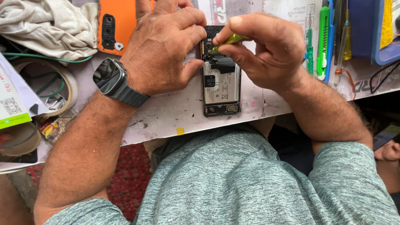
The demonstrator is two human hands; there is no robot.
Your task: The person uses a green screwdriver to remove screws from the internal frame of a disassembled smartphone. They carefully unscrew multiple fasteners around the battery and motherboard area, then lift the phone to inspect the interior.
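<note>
An orange phone back cover, its black camera surround facing up, lies at the far edge of a scuffed white worktop. Beside it, to the left, sits a crumpled off-white cloth, with a green wire trailing beneath it and a roll of tape just below. Printed paper packets overlap the worktop's left end. Along the far right, a green utility knife rests beside a row of slim hand tools, next to a blue tray. A red patterned floor covering shows below the worktop's near edge.
</note>
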